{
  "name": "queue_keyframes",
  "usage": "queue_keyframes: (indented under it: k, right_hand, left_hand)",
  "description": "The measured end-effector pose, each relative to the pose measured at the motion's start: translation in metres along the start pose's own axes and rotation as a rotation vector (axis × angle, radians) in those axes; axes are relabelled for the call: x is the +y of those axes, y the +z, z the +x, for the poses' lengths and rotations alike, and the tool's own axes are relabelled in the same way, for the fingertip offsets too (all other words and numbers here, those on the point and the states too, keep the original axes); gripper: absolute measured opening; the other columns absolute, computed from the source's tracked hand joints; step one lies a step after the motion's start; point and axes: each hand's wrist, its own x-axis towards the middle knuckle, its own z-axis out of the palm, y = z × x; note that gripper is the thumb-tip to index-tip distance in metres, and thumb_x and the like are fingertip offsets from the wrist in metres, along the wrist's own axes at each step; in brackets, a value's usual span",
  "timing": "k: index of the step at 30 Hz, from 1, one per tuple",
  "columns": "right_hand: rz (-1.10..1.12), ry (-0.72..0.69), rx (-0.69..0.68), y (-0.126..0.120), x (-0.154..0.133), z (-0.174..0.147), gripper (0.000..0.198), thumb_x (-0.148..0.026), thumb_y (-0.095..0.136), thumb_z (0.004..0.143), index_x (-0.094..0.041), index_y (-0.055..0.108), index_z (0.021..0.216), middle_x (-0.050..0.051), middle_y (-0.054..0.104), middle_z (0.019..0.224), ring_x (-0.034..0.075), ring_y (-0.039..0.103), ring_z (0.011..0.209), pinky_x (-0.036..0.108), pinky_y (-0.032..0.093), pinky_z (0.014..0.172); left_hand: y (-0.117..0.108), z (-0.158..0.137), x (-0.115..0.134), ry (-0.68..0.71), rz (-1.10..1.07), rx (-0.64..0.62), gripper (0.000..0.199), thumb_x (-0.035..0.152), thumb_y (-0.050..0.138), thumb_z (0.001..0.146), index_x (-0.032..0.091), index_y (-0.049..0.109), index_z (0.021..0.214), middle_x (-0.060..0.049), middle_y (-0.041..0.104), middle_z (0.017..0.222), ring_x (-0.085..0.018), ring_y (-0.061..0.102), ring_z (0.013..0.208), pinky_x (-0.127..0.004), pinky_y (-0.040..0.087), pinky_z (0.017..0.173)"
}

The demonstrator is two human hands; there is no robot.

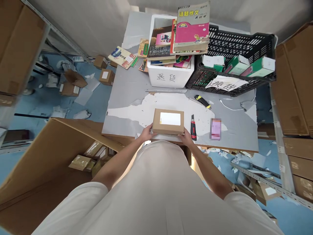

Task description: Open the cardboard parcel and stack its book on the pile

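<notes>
A small brown cardboard box point(168, 121) with a white label on top rests near the front edge of the grey table point(127, 94). My left hand point(146, 133) grips its left near corner. My right hand point(186, 136) holds its right near corner. Just right of the box lies a red-and-black utility knife point(193, 128), and beyond that a phone point(215, 129) lies flat on the table.
A white foam bin point(171, 76) stacked with books and a black crate point(234, 62) of small boxes stand at the table's back. A yellow-black cutter point(202, 101) lies before the crate. A large open carton point(53, 153) with parcels stands at my left. Shelving with cartons lines both sides.
</notes>
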Motion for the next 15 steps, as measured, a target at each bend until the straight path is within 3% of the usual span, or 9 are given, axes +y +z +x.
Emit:
queue_keyframes:
  k: [3,6,8,11,15]
  right_hand:
    - [-0.135,-0.002,0.081,-0.017,-0.015,0.002,0.052,-0.053,0.045,0.085,-0.015,0.055,0.118,0.011,0.060,0.110,0.018,0.056,0.096,0.033,0.051,0.085]
    - [-0.279,0.020,0.151,-0.027,-0.036,0.014,0.061,-0.065,0.026,0.091,-0.014,0.059,0.090,0.011,0.060,0.092,0.018,0.054,0.086,0.034,0.047,0.085]
    - [-0.316,0.043,0.172,-0.027,-0.047,0.024,0.067,-0.067,0.018,0.092,-0.014,0.059,0.085,0.012,0.061,0.090,0.020,0.054,0.085,0.034,0.045,0.086]
    - [-0.370,0.035,0.153,-0.026,-0.048,0.032,0.070,-0.064,0.015,0.094,-0.014,0.063,0.096,0.013,0.063,0.099,0.022,0.055,0.092,0.035,0.044,0.089]
    - [-0.424,0.142,0.246,-0.040,-0.019,0.022,0.060,-0.053,0.026,0.095,-0.012,0.055,0.128,0.016,0.056,0.122,0.022,0.054,0.108,0.037,0.042,0.100]
  left_hand:
    - [-0.005,-0.001,0.022,0.024,0.070,0.083,0.057,0.053,0.067,0.074,0.017,0.063,0.118,-0.010,0.059,0.108,-0.024,0.057,0.106,-0.039,0.048,0.095]
    - [-0.005,0.007,0.046,0.039,0.234,0.206,0.043,0.056,0.057,0.084,0.016,0.068,0.095,-0.007,0.054,0.087,-0.020,0.056,0.086,-0.034,0.049,0.084]
    - [-0.003,0.016,0.056,0.008,0.315,0.233,0.042,0.055,0.061,0.082,0.015,0.068,0.095,-0.007,0.052,0.086,-0.020,0.055,0.083,-0.034,0.048,0.082]
    - [0.002,0.024,0.058,-0.057,0.313,0.259,0.046,0.052,0.069,0.079,0.015,0.067,0.106,-0.008,0.052,0.093,-0.020,0.056,0.086,-0.033,0.048,0.083]
    - [0.007,0.021,0.050,-0.092,0.267,0.285,0.052,0.052,0.070,0.078,0.015,0.064,0.114,-0.010,0.054,0.099,-0.023,0.056,0.096,-0.035,0.048,0.089]
